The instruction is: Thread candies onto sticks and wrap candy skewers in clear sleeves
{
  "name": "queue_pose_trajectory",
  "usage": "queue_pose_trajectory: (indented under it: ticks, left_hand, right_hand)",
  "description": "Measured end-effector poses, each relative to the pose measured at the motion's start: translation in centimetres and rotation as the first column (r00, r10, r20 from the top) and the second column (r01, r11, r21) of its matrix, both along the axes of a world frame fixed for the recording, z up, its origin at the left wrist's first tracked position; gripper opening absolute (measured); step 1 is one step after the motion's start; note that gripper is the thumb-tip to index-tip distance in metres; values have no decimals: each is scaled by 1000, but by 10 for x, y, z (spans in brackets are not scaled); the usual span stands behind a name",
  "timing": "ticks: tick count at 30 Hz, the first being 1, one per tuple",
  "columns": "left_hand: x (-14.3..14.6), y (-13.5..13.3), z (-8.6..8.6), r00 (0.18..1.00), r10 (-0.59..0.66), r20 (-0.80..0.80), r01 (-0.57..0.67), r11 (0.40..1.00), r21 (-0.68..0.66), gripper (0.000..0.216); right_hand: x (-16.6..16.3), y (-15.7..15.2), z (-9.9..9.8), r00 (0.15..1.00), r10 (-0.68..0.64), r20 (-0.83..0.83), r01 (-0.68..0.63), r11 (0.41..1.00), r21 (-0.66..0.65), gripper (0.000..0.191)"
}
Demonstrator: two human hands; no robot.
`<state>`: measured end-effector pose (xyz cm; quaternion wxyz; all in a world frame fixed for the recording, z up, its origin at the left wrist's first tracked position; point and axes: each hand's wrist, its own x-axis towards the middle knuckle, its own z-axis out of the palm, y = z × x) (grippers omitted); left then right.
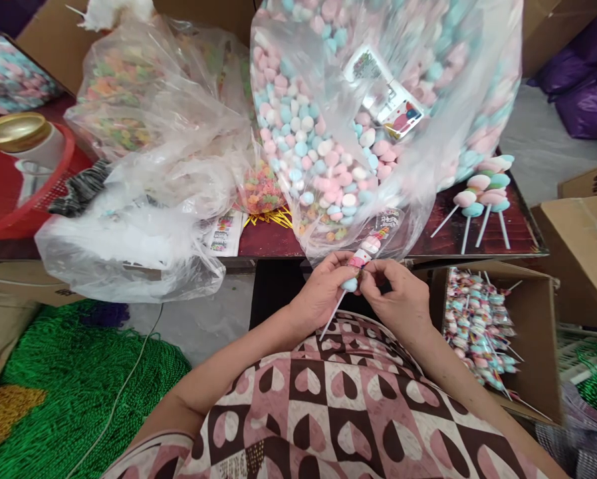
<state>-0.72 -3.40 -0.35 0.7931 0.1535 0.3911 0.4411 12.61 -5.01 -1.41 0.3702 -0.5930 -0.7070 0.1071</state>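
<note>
My left hand (pixel 323 293) is closed around a marshmallow skewer (pixel 371 245) in a clear printed wrapper. Pink, white and blue marshmallows are on it, with a gummy candy near the tip, and its white stick points down toward my lap. Thumb and fingers of my right hand (pixel 397 293) pinch together against the skewer's right side; what lies between them is too small to make out. Just beyond my hands stands a big clear bag of marshmallows (pixel 323 159). Several unwrapped marshmallow skewers (pixel 485 189) lie at the table's right end.
A cardboard box (pixel 532 326) to my right holds several wrapped skewers. Yellow twist ties (pixel 273 218) and a stack of printed wrappers (pixel 227 234) lie beside a bag of gummies (pixel 129 93). A red basket (pixel 74 156) stands left; green tinsel (pixel 89 372) covers the floor.
</note>
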Motion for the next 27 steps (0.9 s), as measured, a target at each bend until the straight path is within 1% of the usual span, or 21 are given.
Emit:
queue_pose_trajectory:
  ticks: [2, 4, 8, 10, 11, 13, 14, 16, 18, 19, 21, 23, 25, 27]
  left_hand:
    - [1, 0, -2, 1000, 7, -5, -7, 1000, 15, 28]
    - [1, 0, -4, 1000, 6, -13, -6, 1000, 27, 28]
    - [2, -1, -6, 999, -5, -32, 5, 1000, 20, 30]
    - [2, -2, -4, 1000, 2, -27, -1, 1000, 23, 30]
    - [1, -2, -2, 1000, 13, -20, -13, 999, 32, 30]
    - [0, -2, 3, 999, 53, -1, -53, 996, 71, 28]
    - [-1, 0, 7, 997, 76, 8, -77, 992, 99, 28]
    - [-4, 4, 14, 992, 126, 21, -128, 978, 164, 27]
    - [-5, 12, 22, 982, 188, 30, -190, 956, 223, 27]
    - [-6, 16, 26, 975, 218, 33, -219, 944, 246, 27]
    - [-5, 23, 33, 966, 257, 37, -257, 925, 280, 26]
    - [-4, 28, 36, 962, 272, 33, -269, 914, 304, 25]
    - [-2, 28, 37, 958, 286, 27, -279, 904, 324, 26]
    - [-1, 26, 35, 955, 297, 17, -286, 899, 332, 27]
  right_hand:
    - [0, 1, 1, 999, -10, -38, 8, 999, -42, 8]
    - [0, 1, 0, 998, -13, -60, 9, 998, -55, 8]
    - [0, -1, -2, 999, 35, -9, -35, 999, 2, 9]
    - [0, -4, -2, 998, 54, -20, -53, 999, 12, 10]
    - [1, -5, -1, 997, 47, -61, -47, 999, -1, 9]
    - [4, -9, 4, 977, 6, -213, -20, 998, -65, 6]
    - [5, -10, 7, 952, -23, -305, -13, 993, -118, 5]
    - [7, -12, 14, 884, -62, -463, -56, 970, -238, 11]
    - [6, -13, 20, 823, -44, -566, -180, 925, -334, 19]
    - [3, -13, 22, 795, -20, -607, -253, 898, -361, 22]
    - [-4, -12, 25, 726, 26, -688, -386, 842, -376, 26]
    - [-13, -10, 25, 647, 27, -762, -465, 806, -366, 31]
    - [-21, -8, 25, 589, -24, -808, -483, 791, -376, 33]
    - [-26, -8, 24, 557, -86, -826, -475, 783, -402, 31]
